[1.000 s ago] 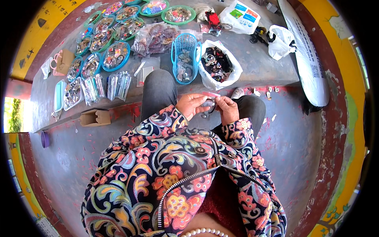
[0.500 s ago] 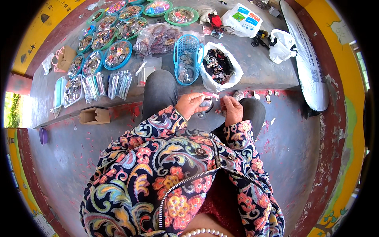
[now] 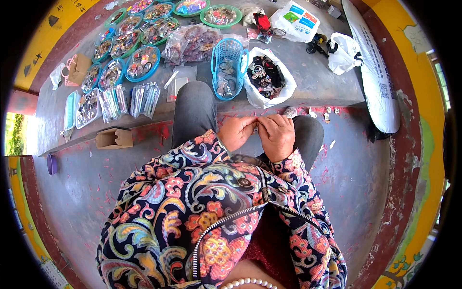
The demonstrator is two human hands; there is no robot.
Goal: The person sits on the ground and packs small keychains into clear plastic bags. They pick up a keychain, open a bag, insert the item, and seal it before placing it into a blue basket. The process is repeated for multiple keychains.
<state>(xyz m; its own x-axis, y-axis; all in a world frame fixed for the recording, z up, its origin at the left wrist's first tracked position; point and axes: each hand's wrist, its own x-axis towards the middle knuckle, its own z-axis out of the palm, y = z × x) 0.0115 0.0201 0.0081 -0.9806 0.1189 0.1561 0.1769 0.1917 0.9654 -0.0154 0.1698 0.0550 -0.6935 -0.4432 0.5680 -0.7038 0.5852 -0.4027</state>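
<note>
Left hand (image 3: 236, 133) and right hand (image 3: 278, 137) meet, fingers pinched together, hiding anything between them.

The piece in hand, if there is one, is hidden from where I stand. Closest by, a white plastic bag (image 3: 288, 86) sits with its mouth wide open, full of mostly dark hair bands (image 3: 265, 79). Just left of it stands a blue openwork basket (image 3: 227, 48), clear packets (image 3: 225, 85) inside.
</note>
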